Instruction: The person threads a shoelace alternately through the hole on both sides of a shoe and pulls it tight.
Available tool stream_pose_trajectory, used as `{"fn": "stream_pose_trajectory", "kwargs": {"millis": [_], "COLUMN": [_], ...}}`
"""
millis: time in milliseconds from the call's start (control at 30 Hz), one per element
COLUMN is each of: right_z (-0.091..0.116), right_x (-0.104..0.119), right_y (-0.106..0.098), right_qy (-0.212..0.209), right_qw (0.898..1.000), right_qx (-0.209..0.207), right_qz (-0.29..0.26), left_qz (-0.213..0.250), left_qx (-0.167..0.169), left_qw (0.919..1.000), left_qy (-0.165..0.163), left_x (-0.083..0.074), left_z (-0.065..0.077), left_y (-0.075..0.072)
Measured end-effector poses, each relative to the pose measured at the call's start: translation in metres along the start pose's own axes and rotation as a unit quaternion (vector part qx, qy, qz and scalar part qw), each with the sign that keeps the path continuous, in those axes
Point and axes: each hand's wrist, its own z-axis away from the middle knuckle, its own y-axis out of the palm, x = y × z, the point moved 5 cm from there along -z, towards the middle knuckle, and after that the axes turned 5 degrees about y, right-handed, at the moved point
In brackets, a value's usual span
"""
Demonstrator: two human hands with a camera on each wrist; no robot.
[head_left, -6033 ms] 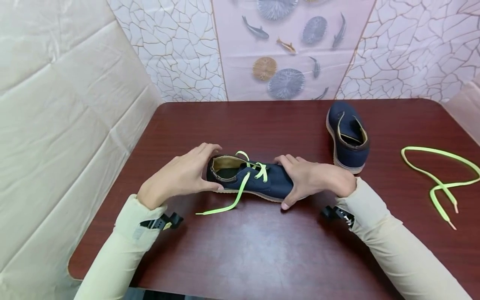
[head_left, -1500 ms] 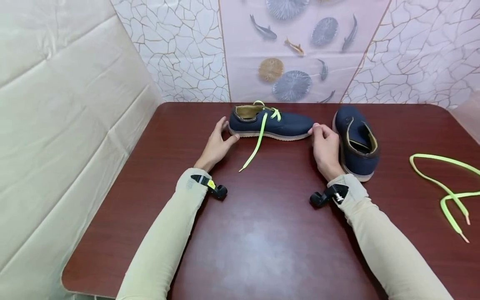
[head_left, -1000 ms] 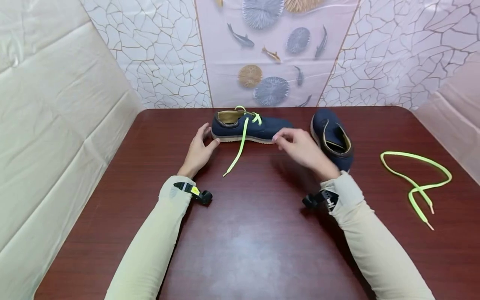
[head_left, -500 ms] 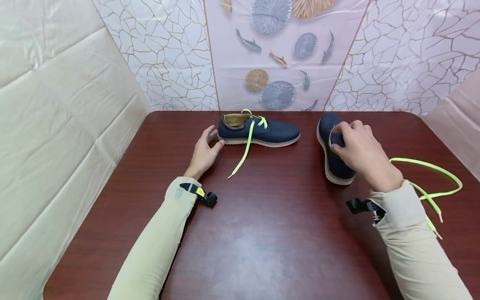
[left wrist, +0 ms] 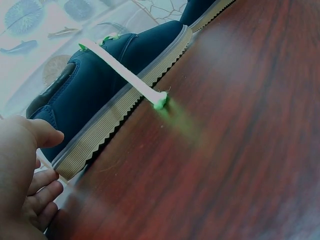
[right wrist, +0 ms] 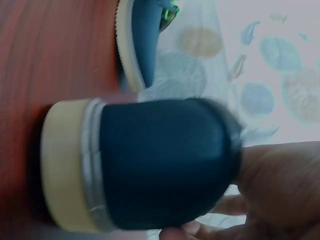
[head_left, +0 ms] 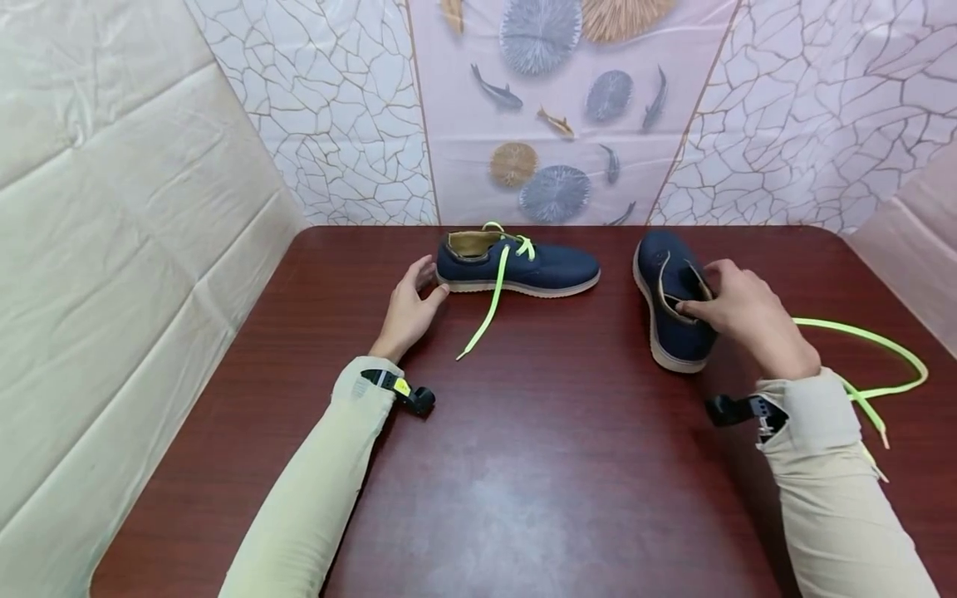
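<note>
A navy shoe [head_left: 557,266] with neon-yellow laces lies sideways at the back of the table, one lace end trailing forward. My left hand [head_left: 409,311] rests at its heel, thumb and fingers loosely spread about the sole's edge in the left wrist view. To the right stands a second navy shoe [head_left: 679,340], without laces, its heel toward me. My right hand [head_left: 751,316] grips its collar, the thumb at the opening and the fingers along the outer side. In the right wrist view the shoe's heel [right wrist: 160,165] hides part of the thumb.
A loose neon-yellow shoelace [head_left: 890,336] lies at the right, partly behind my right wrist. The dark red-brown table [head_left: 493,465] meets a patterned wall covering [head_left: 359,124] at the back and a pale cloth [head_left: 134,249] on the left.
Both hands first held the laced shoe near the middle; it has been moved to the back. My right hand has since let go, moved right and come down onto the unlaced shoe.
</note>
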Motion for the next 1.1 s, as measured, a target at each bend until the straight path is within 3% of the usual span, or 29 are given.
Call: {"fn": "stream_pose_trajectory", "kwargs": {"millis": [333, 533, 700, 800, 900, 1000, 1100], "right_z": [-0.003, -0.003, 0.004, 0.009, 0.015, 0.024, 0.034], "right_x": [-0.028, -0.028, -0.019, -0.009, 0.004, 0.019, 0.036], "right_y": [0.009, 0.003, 0.005, 0.011, 0.023, 0.038, 0.054], "right_qy": [0.038, 0.027, 0.027, 0.034, 0.042, 0.045, 0.048], "right_qw": [0.996, 0.996, 0.988, 0.976, 0.957, 0.930, 0.896], "right_qx": [0.051, 0.011, -0.023, -0.041, -0.047, -0.029, 0.017], "right_qz": [-0.066, -0.084, -0.151, -0.213, -0.284, -0.363, -0.441], "left_qz": [0.000, -0.005, -0.012, -0.011, -0.007, 0.003, 0.009], "left_qx": [0.001, -0.002, -0.004, -0.008, -0.015, -0.039, -0.081], "left_qw": [1.0000, 1.0000, 0.9999, 0.9999, 0.9997, 0.9989, 0.9966], "left_qy": [0.003, 0.004, -0.001, -0.007, -0.020, -0.028, -0.016], "left_x": [-0.002, -0.001, 0.000, -0.001, -0.004, -0.009, -0.020], "left_z": [-0.001, -0.003, -0.004, -0.003, -0.002, 0.000, 0.000], "left_y": [-0.001, 0.003, 0.004, 0.003, 0.001, -0.001, -0.005]}}
